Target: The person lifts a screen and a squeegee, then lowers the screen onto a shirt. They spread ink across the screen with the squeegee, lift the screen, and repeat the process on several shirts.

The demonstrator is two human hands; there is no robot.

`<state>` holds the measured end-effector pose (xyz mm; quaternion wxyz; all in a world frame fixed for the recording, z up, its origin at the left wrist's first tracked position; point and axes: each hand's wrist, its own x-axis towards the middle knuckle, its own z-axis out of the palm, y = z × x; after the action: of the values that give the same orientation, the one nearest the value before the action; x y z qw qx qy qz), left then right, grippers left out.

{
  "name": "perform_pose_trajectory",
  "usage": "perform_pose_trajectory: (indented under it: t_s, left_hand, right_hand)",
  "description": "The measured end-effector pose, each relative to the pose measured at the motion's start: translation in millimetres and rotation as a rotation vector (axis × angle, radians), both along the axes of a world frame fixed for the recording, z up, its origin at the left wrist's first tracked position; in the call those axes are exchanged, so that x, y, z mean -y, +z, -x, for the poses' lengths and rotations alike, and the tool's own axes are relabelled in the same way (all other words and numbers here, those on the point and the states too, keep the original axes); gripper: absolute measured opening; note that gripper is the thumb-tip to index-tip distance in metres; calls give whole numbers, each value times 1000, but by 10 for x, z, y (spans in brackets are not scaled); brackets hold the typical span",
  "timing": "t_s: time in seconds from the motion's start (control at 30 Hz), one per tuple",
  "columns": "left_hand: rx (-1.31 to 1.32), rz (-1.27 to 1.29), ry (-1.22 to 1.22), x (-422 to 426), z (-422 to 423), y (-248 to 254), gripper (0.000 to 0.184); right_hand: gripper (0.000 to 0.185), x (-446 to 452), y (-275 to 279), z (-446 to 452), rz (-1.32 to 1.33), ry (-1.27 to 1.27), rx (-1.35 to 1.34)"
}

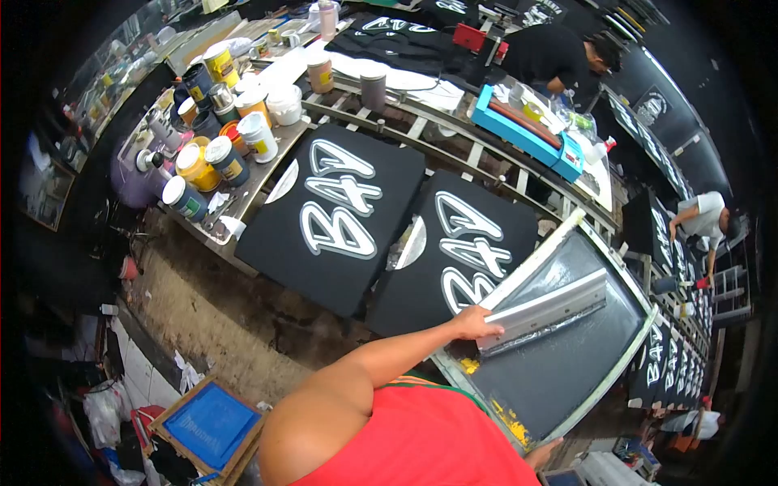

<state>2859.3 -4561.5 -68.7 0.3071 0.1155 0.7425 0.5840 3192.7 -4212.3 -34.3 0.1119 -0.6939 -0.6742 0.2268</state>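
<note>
A screen printing frame point(585, 405) with pale edges and a dark mesh tilts in front of me, overlapping the nearer shirt. My left hand point(476, 322) is closed around its left edge, fingertips by the end of a squeegee point(551, 308). That long metal-backed squeegee lies across the mesh, dark ink along its blade. My right hand point(545, 452) shows only in part at the frame's lower corner; its grip is hidden. Left of the frame lie two black shirts, the farther shirt point(279, 223) and the nearer shirt point(421, 279), both printed "BAD" in white and grey.
Paint tubs point(258, 138) crowd a side table at left. A blue machine point(527, 134) stands on the rails behind. A blue-mesh screen point(207, 425) leans low at left. One co-worker point(551, 53) bends over the back table; another person point(703, 219) works at right.
</note>
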Motion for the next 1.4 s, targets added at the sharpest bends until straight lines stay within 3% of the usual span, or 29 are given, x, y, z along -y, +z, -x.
perform_pose_trajectory:
  t_s: [0.1, 0.2, 0.3, 0.47, 0.7, 0.77, 1.13, 1.2, 1.3, 1.4]
  left_hand:
    - [-78, 19, -12, -371, 13, -116, 70]
    - [-78, 74, 2, -679, -1, 5, 68]
    - [-49, 88, 24, -1054, -74, -9, 64]
    - [-74, 186, 183, -1777, -422, 106, 69]
    - [-68, 320, 389, -2663, -1047, 241, 71]
    - [-93, 351, 444, -2801, -1144, 245, 70]
    - [-107, 378, 480, -2960, -1273, 281, 67]
    - [-67, 384, 454, -2922, -1259, 312, 65]
    - [-70, 261, 495, -2946, -1053, -30, 61]
    - [-80, 237, 492, -3109, -1007, 51, 63]
  right_hand:
    - [117, -157, 10, -78, 28, 62, -73]
    - [107, 42, 443, 299, 6, 64, -175]
    - [108, -878, 102, 243, 100, 104, 17]
    - [109, -2339, -548, 390, 116, 184, -79]
    - [116, -3674, -672, 561, 301, 405, -61]
    - [108, -3739, -600, 676, 244, 463, -15]
    - [113, -4074, -935, 743, 225, 539, 40]
    - [112, -3941, -780, 654, 262, 506, 82]
    - [107, -3953, -677, 918, 313, 522, 58]
    - [109, -4093, -635, 1003, 289, 481, 141]
